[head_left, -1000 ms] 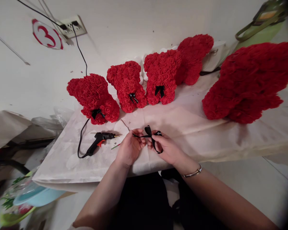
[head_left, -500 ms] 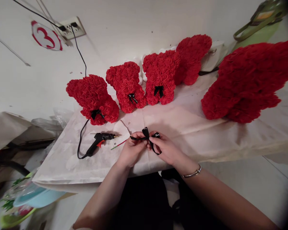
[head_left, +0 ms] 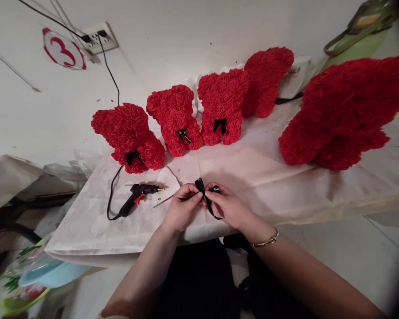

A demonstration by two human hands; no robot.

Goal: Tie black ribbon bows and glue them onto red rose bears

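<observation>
Between my hands, above the table's front edge, is a black ribbon with white lettering, looped into a bow shape. My left hand pinches its left side between thumb and fingers. From the right, my right hand grips it near the middle, a lettered end showing above the fingers and a tail hanging below. Left of my hands a black glue gun with an orange trigger lies on the table. Behind stand rose bears, among them a left one, a middle one and another, each with a black bow.
A large red rose bear stands at the right, another at the back. The glue gun's cord runs toward a wall socket. A cloth covers the table. Basins sit low at the left; a green container is back right.
The fingers of both hands have shifted slightly on the ribbon. My left thumb has moved up, and the upper loop has tilted a little to the left.
</observation>
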